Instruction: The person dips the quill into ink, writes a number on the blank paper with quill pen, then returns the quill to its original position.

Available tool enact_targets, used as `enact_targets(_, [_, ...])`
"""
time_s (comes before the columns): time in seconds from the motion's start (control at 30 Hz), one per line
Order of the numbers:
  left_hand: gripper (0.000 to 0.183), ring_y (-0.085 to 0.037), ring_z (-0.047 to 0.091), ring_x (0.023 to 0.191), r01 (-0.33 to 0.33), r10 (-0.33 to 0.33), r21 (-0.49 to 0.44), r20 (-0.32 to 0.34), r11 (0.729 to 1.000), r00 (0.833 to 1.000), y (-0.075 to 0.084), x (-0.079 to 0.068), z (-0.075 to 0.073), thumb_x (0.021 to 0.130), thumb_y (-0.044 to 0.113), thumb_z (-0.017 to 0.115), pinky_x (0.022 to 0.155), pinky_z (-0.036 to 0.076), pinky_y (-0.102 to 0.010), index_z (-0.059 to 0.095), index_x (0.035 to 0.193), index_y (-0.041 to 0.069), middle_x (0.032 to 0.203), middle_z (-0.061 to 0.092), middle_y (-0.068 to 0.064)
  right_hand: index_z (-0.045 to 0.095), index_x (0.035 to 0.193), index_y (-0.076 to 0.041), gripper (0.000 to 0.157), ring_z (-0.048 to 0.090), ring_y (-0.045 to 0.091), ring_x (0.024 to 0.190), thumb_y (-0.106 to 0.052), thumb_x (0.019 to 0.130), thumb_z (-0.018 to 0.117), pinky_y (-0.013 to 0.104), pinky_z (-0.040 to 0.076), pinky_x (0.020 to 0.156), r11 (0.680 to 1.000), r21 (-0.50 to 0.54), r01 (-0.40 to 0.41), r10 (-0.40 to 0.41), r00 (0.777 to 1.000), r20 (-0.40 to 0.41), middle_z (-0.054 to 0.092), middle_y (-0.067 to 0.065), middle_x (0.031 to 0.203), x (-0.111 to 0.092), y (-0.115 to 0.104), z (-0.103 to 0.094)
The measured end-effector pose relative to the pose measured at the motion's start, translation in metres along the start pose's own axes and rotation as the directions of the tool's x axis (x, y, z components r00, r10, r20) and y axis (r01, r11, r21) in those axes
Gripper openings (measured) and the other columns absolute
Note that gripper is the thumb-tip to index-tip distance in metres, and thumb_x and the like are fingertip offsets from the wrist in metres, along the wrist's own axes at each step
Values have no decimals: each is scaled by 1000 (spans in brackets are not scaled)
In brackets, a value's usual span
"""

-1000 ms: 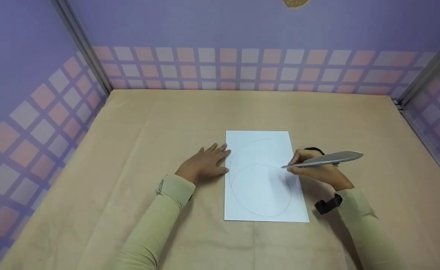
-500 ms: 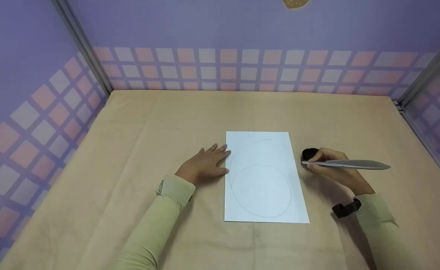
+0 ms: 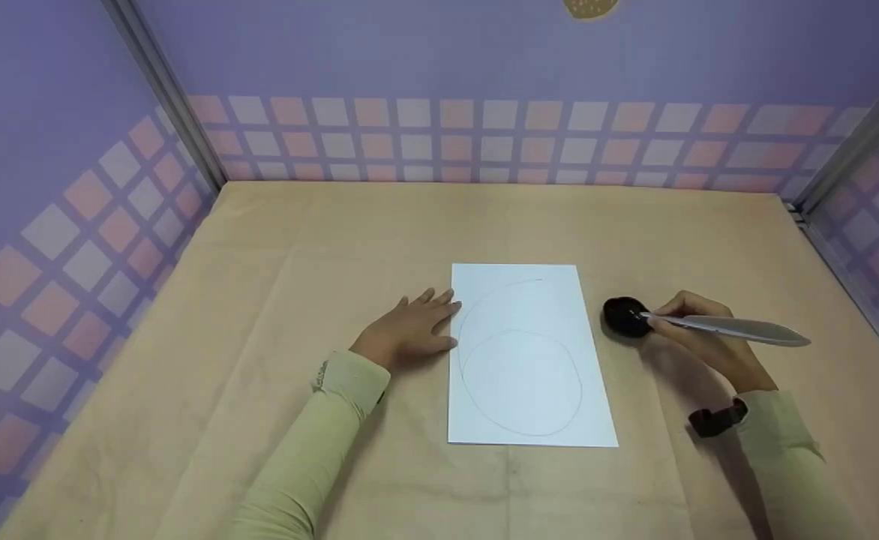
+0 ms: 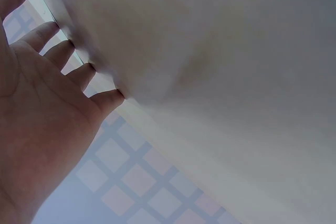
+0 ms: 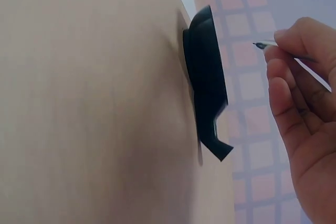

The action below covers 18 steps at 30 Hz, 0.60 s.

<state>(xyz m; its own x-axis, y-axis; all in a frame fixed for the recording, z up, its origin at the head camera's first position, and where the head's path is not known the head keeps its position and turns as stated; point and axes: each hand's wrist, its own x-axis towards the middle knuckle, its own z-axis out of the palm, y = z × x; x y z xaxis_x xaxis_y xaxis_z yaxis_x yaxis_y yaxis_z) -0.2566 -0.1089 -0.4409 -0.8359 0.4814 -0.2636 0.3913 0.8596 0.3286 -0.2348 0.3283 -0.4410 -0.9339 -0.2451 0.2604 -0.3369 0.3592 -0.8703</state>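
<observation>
My right hand (image 3: pixel 709 334) pinches a grey quill pen (image 3: pixel 754 330) between thumb and fingers, its broad feather end pointing right. A small round black dish (image 3: pixel 625 316) sits just left of that hand. In the right wrist view the dish (image 5: pixel 206 59) shows a short bent handle, and the pen's dark nib (image 5: pixel 259 45) is held above it, apart. A white sheet of paper (image 3: pixel 522 382) carries a thin line curled like a 6. My left hand (image 3: pixel 409 330) lies with spread fingers, its fingertips on the paper's left edge. The left wrist view shows these fingers (image 4: pixel 107 100) straight.
A beige cloth (image 3: pixel 364 225) covers the table. Purple walls with pink and white checks (image 3: pixel 454 139) rise at the back and both sides, with metal posts (image 3: pixel 177 97) in the corners.
My right hand has lifted the quill pen off the paper and moved right, to the black dish, which now shows in full. My left hand and the paper have stayed put.
</observation>
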Motion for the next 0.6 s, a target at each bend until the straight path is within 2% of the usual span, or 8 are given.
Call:
enact_targets(0.27, [67, -22, 4, 151, 0, 0, 5, 10, 1000, 1000, -1, 1, 0, 96, 47, 48, 121, 7, -52, 24, 154, 25, 162, 12, 5, 61, 93, 13, 7, 66, 6, 75, 8, 88, 61, 17, 54, 63, 1000, -22, -3, 1, 996, -88, 72, 5, 90, -6, -14, -4])
enact_targets(0.37, [67, -22, 4, 151, 3, -3, -2, 10, 1000, 1000, -1, 0, 0, 96, 47, 48, 121, 7, -52, 24, 154, 25, 162, 11, 6, 62, 91, 12, 5, 64, 4, 71, 9, 87, 61, 15, 52, 61, 998, -65, 7, -15, 993, -116, 71, 5, 86, -7, -16, -4])
enact_targets(0.53, [67, -20, 4, 151, 10, -10, -13, 6, 1000, 1000, 0, -1, 0, 95, 47, 48, 121, 6, -51, 24, 154, 26, 162, 11, 7, 64, 91, 11, 6, 63, 5, 68, 5, 88, 63, 14, 50, 61, 988, -152, -7, -10, 993, -115, 70, 13, 85, -7, -15, -5])
enact_targets(0.6, [67, -20, 4, 151, 9, -9, -13, 1, 1000, 1000, 1, -2, 0, 95, 47, 49, 121, 6, -51, 24, 154, 26, 162, 12, 7, 64, 92, 10, 8, 63, 6, 69, 3, 88, 63, 15, 51, 62, 987, -158, -21, 5, 995, -103, 69, 18, 87, -7, -15, -6])
